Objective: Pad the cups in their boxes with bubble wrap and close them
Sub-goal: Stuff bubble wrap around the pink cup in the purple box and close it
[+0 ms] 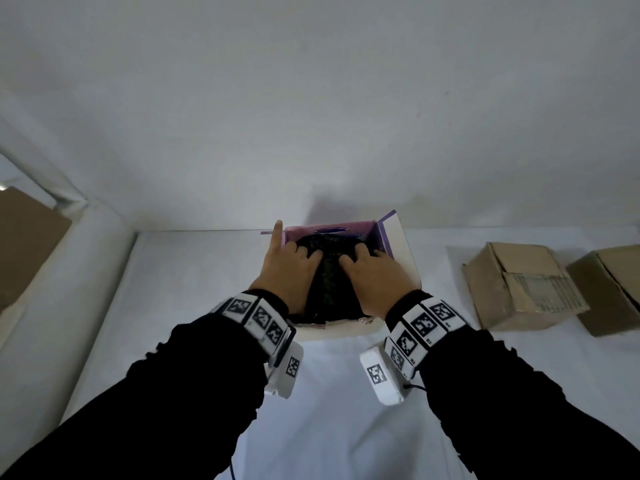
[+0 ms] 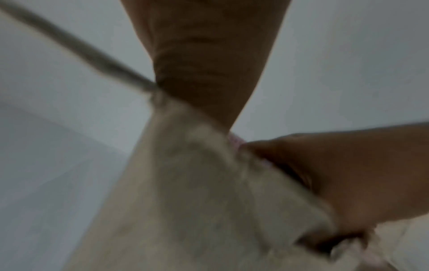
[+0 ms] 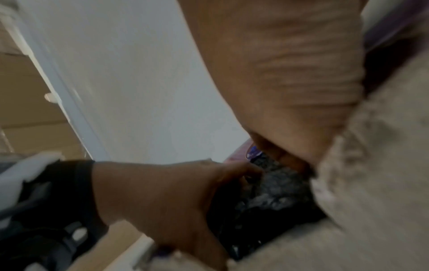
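A white box (image 1: 398,244) with a purple inside stands open on the white table, against the back wall. Black bubble wrap (image 1: 332,282) fills it and bulges above the rim. My left hand (image 1: 287,268) rests on the wrap's left side with bent fingers pushing down, its index finger straight up along the left wall. On the right side, my right hand (image 1: 374,275) pushes its fingertips down into the wrap. The right wrist view shows the wrap (image 3: 274,187) between both hands. No cup is visible; the wrap covers the inside.
Two closed brown cardboard boxes (image 1: 519,285) (image 1: 609,289) sit on the table to the right. More brown cardboard (image 1: 24,244) stands beyond the table's left edge. A white wall rises right behind the open box. The table (image 1: 194,289) is covered in white cloth.
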A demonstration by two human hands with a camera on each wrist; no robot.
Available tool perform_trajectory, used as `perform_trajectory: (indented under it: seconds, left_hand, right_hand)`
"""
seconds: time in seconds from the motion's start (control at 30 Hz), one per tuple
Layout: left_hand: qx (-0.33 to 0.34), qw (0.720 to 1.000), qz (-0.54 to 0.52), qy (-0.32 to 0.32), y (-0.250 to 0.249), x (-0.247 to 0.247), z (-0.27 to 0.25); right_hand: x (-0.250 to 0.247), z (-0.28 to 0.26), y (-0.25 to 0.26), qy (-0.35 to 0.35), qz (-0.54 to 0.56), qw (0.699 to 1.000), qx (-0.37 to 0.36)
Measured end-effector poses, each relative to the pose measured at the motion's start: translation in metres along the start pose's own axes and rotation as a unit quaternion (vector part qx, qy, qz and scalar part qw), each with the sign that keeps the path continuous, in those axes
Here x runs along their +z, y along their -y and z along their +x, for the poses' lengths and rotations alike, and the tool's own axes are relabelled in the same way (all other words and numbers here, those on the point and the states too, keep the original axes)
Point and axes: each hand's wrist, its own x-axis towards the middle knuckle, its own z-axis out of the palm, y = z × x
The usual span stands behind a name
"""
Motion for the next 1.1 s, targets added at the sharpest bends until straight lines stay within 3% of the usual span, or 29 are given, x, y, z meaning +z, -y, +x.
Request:
perform_trajectory:
  seconds: [0.17, 0.27, 0.43, 0.6, 0.67, 0.73, 0.83, 0.93, 1.1]
  left_hand:
    - [-0.005, 1.000, -0.002, -0.026, 0.003, -0.025, -0.018]
    - [0.004, 0.998, -0.062, -0.008, -0.013, -0.024, -0.030]
    - [0.022, 0.990, -0.143, 0.004, -0.026, -0.010, -0.031]
    - [0.012, 0.961, -0.241, 0.131, -0.030, -0.011, -0.020]
    - [0.000, 0.958, -0.244, 0.151, -0.026, -0.011, -0.011]
    - [-0.005, 0.969, -0.224, 0.105, -0.025, -0.010, -0.006]
    - [-0.014, 0.995, -0.098, 0.008, -0.027, -0.008, -0.007]
    - [-0.025, 0.998, 0.001, -0.052, -0.017, 0.000, -0.007]
    - [-0.029, 0.999, 0.000, -0.042, 0.002, 0.023, 0.000]
  right_hand:
    - [-0.011, -0.011, -0.004, -0.009, 0.016, 1.000, -0.025]
    - [-0.005, -0.013, 0.000, -0.007, -0.012, 0.999, -0.033]
    - [-0.006, -0.018, 0.003, 0.063, 0.074, 0.995, -0.011]
    - [-0.009, -0.012, 0.006, 0.163, 0.131, 0.978, 0.011]
    - [-0.012, -0.009, 0.003, 0.178, 0.145, 0.973, 0.015]
    - [-0.014, -0.006, 0.000, 0.153, 0.138, 0.979, 0.010]
    - [-0.018, -0.003, -0.004, 0.063, 0.118, 0.991, -0.008]
    - [-0.017, 0.011, -0.010, -0.005, 0.124, 0.992, 0.000]
    - [-0.012, 0.049, -0.013, 0.117, 0.108, 0.987, 0.007]
